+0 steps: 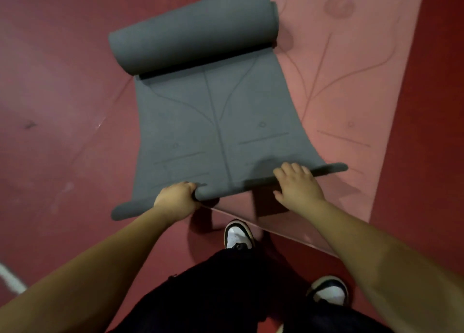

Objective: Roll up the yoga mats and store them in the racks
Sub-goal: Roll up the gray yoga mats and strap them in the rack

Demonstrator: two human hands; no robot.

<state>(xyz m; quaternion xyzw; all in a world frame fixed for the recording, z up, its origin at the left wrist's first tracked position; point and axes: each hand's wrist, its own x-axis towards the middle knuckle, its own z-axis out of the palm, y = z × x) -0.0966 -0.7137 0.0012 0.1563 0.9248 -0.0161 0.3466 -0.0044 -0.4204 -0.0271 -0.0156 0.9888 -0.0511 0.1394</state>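
A grey yoga mat (213, 121) lies in front of me, its far end wound into a thick roll (193, 28) and its near part stretched out and lifted off the floor. My left hand (177, 199) grips the near edge at its left side, fingers curled round it. My right hand (298, 185) holds the near edge at its right side, fingers over the top and thumb below. A pink yoga mat (351, 86) lies flat on the floor under and to the right of the grey one.
The floor (62, 94) is dark red, with a white line (10, 280) at the lower left. My two black-and-white shoes (237, 234) and dark trousers stand just behind the mats' near edges.
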